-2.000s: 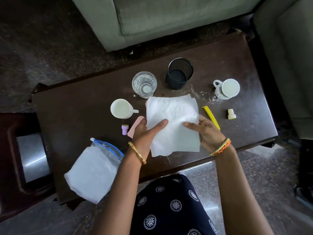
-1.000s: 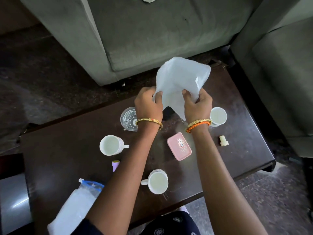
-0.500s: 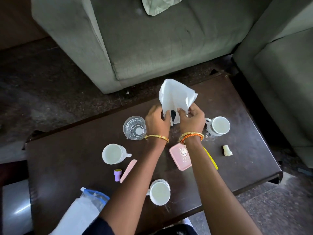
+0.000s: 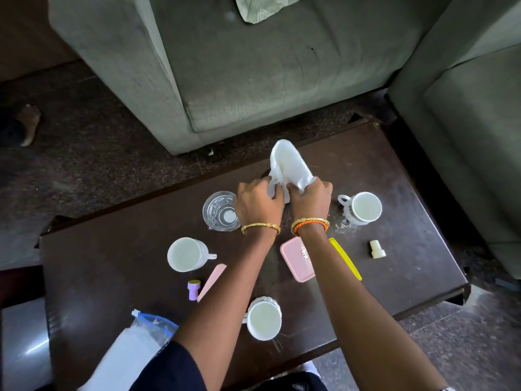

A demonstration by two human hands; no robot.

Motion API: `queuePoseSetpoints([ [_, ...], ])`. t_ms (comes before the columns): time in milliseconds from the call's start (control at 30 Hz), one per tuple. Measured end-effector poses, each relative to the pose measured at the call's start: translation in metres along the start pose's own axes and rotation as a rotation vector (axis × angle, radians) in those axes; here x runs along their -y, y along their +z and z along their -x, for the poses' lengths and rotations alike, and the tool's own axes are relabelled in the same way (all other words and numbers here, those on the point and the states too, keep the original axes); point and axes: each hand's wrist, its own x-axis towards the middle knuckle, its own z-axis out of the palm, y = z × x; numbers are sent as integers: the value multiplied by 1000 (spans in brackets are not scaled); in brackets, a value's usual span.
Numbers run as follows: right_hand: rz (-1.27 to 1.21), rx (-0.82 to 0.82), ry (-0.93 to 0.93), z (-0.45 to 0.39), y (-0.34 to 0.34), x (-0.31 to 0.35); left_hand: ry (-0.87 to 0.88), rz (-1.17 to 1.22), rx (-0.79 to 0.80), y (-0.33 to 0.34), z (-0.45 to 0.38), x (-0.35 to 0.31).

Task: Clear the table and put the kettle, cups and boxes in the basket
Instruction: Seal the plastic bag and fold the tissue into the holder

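White tissue (image 4: 289,165) bunched in both hands (image 4: 284,204), stuffing it down. Cups next, nearest one (image 4: 363,208) just right of them.

Dark table (image 4: 394,170) under white cups (image 4: 184,254)

— Any writing you can make out anywhere on this table?

— Nothing readable. The pink box (image 4: 296,259), just right of the frame's centre, carries a small pale printed patch on its lid, but it is too blurred to tell whether it is letters or a picture.

— And the cups, the bag?

— The white cups show plain sides and rims, no print. The clear bag (image 4: 135,351) at the lower left has a blue strip along its top, with no legible label.
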Motion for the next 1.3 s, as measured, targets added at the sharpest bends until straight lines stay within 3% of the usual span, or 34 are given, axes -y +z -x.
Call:
queuePoseSetpoints([
  [333, 43, -79, -66, 2, -8, 0, -8, 16, -29, 3, 8, 4],
  [633, 261, 45, -134, -1, -1, -6, -267, 7, 56, 10, 0, 12],
  [867, 200, -61, -131, 4, -4, -8, -187, 52, -98, 7, 6, 7],
  [1133, 308, -111, -252, 1, -6, -5, -90, -51, -137, 8, 3, 2],
  [1300, 273, -20, -193, 2, 0, -6, -57, -93, -95, 14, 8, 4],
])
